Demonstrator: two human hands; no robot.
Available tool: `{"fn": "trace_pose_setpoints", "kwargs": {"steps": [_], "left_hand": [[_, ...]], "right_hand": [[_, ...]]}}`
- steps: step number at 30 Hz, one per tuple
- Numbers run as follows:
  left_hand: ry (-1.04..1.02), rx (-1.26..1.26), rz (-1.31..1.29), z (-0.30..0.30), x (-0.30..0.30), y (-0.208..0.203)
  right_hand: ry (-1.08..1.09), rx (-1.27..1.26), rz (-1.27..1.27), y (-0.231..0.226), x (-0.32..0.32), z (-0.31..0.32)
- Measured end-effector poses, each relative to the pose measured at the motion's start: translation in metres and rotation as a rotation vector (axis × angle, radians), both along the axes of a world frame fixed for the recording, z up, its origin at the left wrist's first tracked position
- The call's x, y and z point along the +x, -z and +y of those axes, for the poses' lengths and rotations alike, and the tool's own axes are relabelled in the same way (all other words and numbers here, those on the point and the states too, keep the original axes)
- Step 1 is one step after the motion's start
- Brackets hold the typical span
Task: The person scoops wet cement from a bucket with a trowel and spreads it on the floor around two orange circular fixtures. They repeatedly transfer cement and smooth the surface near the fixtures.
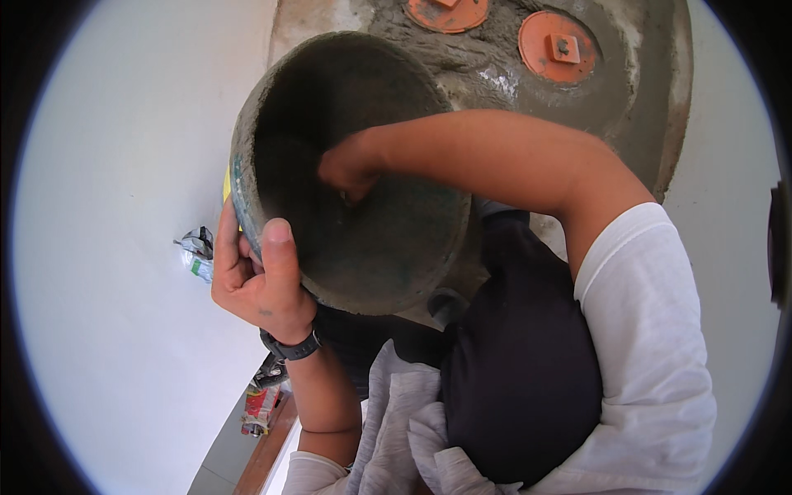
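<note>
A large round bucket [396, 256], crusted with grey cement, is tilted so that its mouth faces me. My left hand [268, 276] grips its near left rim, thumb over the edge and fingers around the outside. Deep in the bucket's shadow is my right hand [351, 169], its fingers curled closed. Something small shows below those fingers, too dark to name. The right forearm crosses over the bucket's right rim. The bucket's bottom is in shadow, and a bit of yellow shows behind its left side.
Wet grey cement [627, 124] covers the surface beyond the bucket. Two orange discs, one with a square raised knob [564, 48], are set in it. A crumpled plastic packet [196, 252] lies left of my hand. A red package [261, 410] rests by a wooden strip [268, 450] at lower left.
</note>
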State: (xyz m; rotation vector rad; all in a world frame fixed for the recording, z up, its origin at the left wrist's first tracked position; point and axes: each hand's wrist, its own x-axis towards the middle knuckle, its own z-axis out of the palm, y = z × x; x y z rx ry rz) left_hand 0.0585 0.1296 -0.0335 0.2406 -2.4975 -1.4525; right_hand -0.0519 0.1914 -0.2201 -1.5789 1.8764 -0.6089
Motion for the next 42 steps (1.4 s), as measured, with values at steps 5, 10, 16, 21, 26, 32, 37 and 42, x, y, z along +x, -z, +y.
{"fn": "trace_pose_setpoints", "kwargs": {"steps": [5, 10, 16, 21, 26, 32, 37, 42], "left_hand": [[-0.03, 0.043, 0.015, -0.005, -0.002, -0.003], [-0.048, 0.024, 0.035, -0.011, -0.006, -0.008], [-0.127, 0.063, 0.014, -0.035, -0.002, -0.016], [-0.254, 0.048, 0.04, -0.057, 0.006, -0.02], [-0.277, 0.08, 0.049, -0.073, 0.011, -0.022], [-0.339, 0.026, 0.081, -0.081, 0.018, -0.017], [-0.342, 0.027, 0.107, -0.083, 0.017, -0.015], [-0.334, 0.053, 0.101, -0.081, 0.013, -0.017]], "right_hand": [[0.092, 0.281, -0.419, -0.016, -0.009, 0.019], [0.118, 0.3, -0.612, -0.041, -0.026, 0.08], [0.534, 0.106, -0.721, -0.079, -0.026, 0.185], [0.887, -0.029, -0.713, -0.113, -0.003, 0.26], [1.255, -0.22, -0.665, -0.097, 0.034, 0.276], [1.416, -0.296, 0.256, -0.017, 0.054, 0.22], [1.375, -0.118, 0.417, 0.052, 0.064, 0.187], [1.414, -0.128, 0.374, 0.047, 0.064, 0.194]]}}
